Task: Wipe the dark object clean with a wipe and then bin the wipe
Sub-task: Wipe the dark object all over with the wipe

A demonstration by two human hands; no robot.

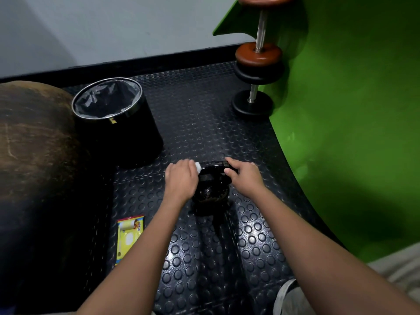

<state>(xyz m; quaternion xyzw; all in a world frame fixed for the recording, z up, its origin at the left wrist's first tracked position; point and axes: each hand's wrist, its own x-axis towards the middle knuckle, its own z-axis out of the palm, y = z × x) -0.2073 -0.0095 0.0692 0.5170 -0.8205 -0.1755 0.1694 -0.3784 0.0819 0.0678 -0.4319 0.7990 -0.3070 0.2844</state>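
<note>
On the studded rubber floor (250, 235) sits the black kettlebell (210, 189). To wipe well, keep the right hand (246, 176) clamped on its handle so it can't roll, while the left hand (180, 178) — pinching the white wipe (197, 166) — rubs the handle's left end. Bin (109, 103) — near, left.

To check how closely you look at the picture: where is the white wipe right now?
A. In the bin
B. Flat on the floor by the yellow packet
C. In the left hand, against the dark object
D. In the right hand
C: the wipe pokes out of the left hand at the dark object's edge.
</note>
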